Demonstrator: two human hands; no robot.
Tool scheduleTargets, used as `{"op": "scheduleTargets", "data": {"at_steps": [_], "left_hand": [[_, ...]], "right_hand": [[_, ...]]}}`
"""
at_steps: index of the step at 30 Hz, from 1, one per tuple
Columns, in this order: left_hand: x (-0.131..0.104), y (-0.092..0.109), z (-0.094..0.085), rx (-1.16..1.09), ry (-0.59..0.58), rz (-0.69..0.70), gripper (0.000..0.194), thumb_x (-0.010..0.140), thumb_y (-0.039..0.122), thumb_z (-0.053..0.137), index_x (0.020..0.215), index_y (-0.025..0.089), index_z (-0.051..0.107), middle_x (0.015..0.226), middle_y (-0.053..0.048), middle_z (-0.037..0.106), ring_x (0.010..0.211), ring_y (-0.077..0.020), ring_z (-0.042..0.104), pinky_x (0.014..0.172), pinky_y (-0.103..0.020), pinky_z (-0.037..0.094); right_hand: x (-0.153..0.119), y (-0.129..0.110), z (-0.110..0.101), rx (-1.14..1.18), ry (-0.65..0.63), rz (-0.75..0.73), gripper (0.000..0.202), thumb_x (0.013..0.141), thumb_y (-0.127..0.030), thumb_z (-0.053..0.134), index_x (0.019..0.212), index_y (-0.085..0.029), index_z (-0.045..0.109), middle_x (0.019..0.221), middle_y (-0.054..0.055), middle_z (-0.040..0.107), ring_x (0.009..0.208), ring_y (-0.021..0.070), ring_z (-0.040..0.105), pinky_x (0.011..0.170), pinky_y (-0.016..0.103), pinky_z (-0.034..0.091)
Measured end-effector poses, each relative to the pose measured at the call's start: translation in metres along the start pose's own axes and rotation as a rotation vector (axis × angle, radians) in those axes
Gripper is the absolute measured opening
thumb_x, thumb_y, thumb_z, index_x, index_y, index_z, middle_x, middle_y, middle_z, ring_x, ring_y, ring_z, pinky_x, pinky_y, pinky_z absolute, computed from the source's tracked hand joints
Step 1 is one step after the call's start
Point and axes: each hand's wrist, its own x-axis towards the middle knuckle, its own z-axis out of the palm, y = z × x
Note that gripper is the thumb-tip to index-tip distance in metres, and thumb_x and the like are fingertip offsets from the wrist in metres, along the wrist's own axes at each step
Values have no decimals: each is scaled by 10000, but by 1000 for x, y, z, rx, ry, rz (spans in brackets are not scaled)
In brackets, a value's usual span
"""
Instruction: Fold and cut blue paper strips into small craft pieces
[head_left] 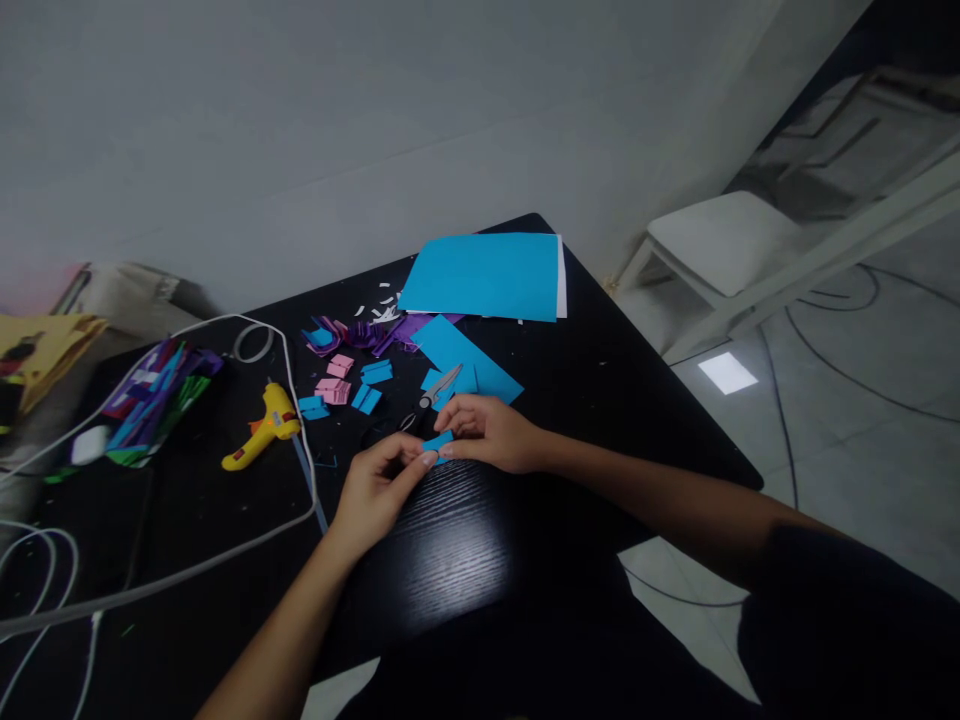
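Note:
Between my two hands is a small piece of blue paper point(438, 442), held just above the black table. My left hand point(379, 490) pinches its left end between thumb and fingers. On its right side, my right hand point(491, 435) grips it with the thumb in front and the fingers curled behind. Right behind the hands lies a pair of scissors point(441, 386), blades pointing away, partly over blue paper scraps. Small folded blue pieces point(367, 399) and folded pink pieces point(332, 391) sit to the left of the scissors.
A yellow glue gun point(265, 428) lies left, beside a white cable point(311, 440) looping across the table point(600, 400). Blue sheets point(487, 275), purple scraps point(427, 326) and white clippings point(386, 312) are at the back. Colourful strips point(154, 400) lie far left. A white chair point(724, 240) stands right.

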Motion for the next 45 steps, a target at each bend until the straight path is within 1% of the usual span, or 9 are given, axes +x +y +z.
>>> {"op": "scheduleTargets", "data": {"at_steps": [5, 9, 18, 28, 32, 35, 40, 43, 45], "left_hand": [[0, 2, -1, 4, 32, -3, 229, 878, 391, 733, 798, 179, 699, 666, 18, 632, 594, -110, 554, 575, -216, 457], [0, 2, 0, 16, 45, -26, 226, 872, 382, 728, 787, 177, 683, 661, 28, 607, 591, -103, 526, 577, -211, 438], [0, -1, -2, 29, 69, -68, 229, 875, 394, 720, 809, 177, 683, 678, 31, 575, 622, -107, 496, 609, -220, 417], [-1, -2, -2, 63, 83, -25, 198, 888, 366, 716, 818, 183, 692, 716, 24, 626, 650, -110, 538, 630, -222, 431], [-2, -3, -2, 53, 102, -29, 191, 888, 364, 721, 824, 185, 695, 706, 30, 629, 632, -107, 541, 610, -219, 426], [-1, -2, -2, 73, 77, -10, 192, 899, 352, 707, 806, 186, 689, 689, 34, 619, 626, -106, 542, 604, -217, 426], [-1, 1, -1, 142, -30, 60, 172, 923, 320, 685, 811, 189, 695, 684, 34, 624, 617, -104, 566, 602, -216, 439], [-2, 1, 0, 197, -26, 127, 148, 935, 291, 680, 825, 193, 694, 717, 25, 641, 644, -108, 584, 627, -221, 456], [-2, 0, 0, 216, -2, 166, 115, 941, 271, 680, 854, 196, 693, 751, 18, 653, 671, -112, 596, 651, -226, 470]], "right_hand": [[3, 2, -3, -12, 59, 7, 376, 711, -257, 869, 974, -165, 617, 751, -32, 646, 695, 127, 636, 732, 299, 502], [5, 5, -4, -21, 108, 17, 417, 663, -278, 900, 948, -168, 616, 724, -40, 642, 681, 130, 639, 733, 306, 509], [4, 5, -5, 6, 77, 3, 330, 738, -244, 836, 986, -170, 631, 775, -16, 688, 750, 155, 704, 810, 337, 546], [4, 4, -4, -16, 103, 3, 333, 736, -256, 844, 996, -166, 656, 802, 3, 698, 784, 164, 703, 855, 365, 558], [5, 4, -5, -32, 113, 1, 286, 734, -266, 844, 947, -155, 688, 838, 25, 705, 827, 170, 709, 887, 371, 559], [6, 7, -5, -35, 119, -5, 263, 739, -265, 836, 932, -152, 699, 844, 31, 709, 820, 168, 708, 870, 367, 567], [7, 7, -5, -35, 129, -31, 233, 752, -257, 826, 924, -153, 708, 870, 41, 727, 851, 170, 717, 906, 375, 570], [6, 5, -5, -39, 123, -29, 223, 758, -252, 822, 928, -154, 716, 882, 43, 735, 869, 172, 721, 921, 378, 569], [6, 4, -5, -44, 115, -19, 212, 763, -252, 819, 920, -151, 720, 867, 37, 732, 838, 165, 715, 891, 363, 573]]}}
